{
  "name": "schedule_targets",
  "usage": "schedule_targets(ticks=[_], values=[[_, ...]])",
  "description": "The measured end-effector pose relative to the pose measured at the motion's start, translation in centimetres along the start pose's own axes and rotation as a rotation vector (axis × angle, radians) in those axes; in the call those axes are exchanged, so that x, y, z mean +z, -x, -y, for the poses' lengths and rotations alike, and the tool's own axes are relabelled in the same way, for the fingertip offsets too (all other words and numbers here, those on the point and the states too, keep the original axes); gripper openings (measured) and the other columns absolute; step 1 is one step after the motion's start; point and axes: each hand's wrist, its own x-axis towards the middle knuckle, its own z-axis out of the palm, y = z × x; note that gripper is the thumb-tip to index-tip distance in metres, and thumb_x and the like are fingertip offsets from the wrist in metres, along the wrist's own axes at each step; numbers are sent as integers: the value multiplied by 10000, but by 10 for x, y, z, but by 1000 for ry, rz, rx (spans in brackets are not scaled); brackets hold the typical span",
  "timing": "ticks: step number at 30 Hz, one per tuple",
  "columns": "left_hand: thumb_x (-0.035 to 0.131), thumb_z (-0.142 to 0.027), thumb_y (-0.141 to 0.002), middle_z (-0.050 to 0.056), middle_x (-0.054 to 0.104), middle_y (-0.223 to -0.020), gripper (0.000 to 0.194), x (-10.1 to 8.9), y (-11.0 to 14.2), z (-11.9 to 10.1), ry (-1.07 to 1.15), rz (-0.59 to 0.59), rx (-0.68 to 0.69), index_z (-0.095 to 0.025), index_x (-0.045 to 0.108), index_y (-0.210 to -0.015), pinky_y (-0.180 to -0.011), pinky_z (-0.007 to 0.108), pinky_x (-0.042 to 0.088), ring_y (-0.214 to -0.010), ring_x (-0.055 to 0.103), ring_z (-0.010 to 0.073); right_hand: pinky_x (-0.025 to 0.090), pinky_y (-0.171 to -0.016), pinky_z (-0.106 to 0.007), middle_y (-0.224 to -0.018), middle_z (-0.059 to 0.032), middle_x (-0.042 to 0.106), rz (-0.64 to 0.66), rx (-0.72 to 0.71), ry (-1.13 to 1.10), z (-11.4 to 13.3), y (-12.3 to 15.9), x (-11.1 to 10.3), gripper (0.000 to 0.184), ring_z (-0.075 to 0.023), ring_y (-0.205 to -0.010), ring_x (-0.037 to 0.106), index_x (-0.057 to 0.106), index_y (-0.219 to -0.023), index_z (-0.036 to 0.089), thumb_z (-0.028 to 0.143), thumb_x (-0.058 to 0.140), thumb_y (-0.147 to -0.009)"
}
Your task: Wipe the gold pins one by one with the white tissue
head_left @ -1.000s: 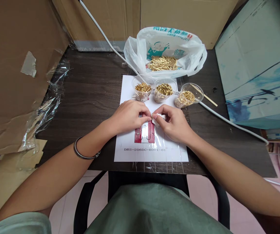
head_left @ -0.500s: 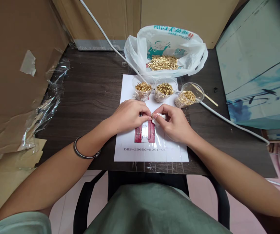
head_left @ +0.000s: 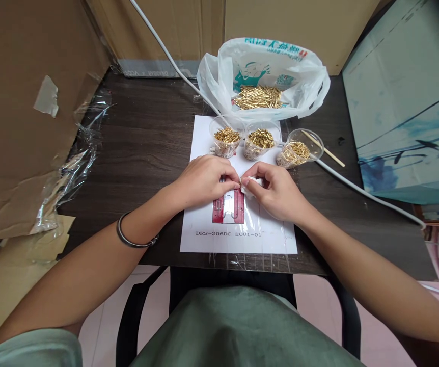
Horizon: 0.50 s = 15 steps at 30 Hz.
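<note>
Over the white printed sheet (head_left: 276,239), my left hand (head_left: 206,178) and my right hand (head_left: 275,192) meet fingertip to fingertip. Between them is a tiny brass-coloured pin (head_left: 241,181), mostly hidden by the fingers. My left thumb and forefinger are pinched at it. A crumpled white tissue (head_left: 250,187) is bunched in my right fingers, which are closed beside the pin. Just below the hands shows a red and white picture (head_left: 228,210) on the sheet. Beyond them stand clear plastic cups of small brass pins: a left cup (head_left: 226,148), a middle cup (head_left: 258,149) and a tilted right cup (head_left: 289,162).
A white plastic bag (head_left: 214,84) with loose brass pins (head_left: 258,97) lies open behind the cups. A wooden stick (head_left: 332,154) leans out near the right cup. A white cable (head_left: 372,196) crosses the dark table (head_left: 135,148). Cardboard (head_left: 24,127) walls the left side.
The camera view has shifted slightly. Both hands stay pinched together at the same place over the sheet, with only a slight movement of the fingers.
</note>
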Motion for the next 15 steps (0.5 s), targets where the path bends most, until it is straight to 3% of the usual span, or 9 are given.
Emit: schedule_targets(ticks=[15], values=[[659, -267, -849, 17, 724, -844, 137, 2, 0, 3, 3, -1, 3, -189, 770, -865, -708, 279, 439, -761, 628, 146, 352, -627, -284, -754, -14, 640, 53, -53, 41, 4, -5, -5, 119, -113, -622, 474, 639, -832, 153, 236, 559, -861]])
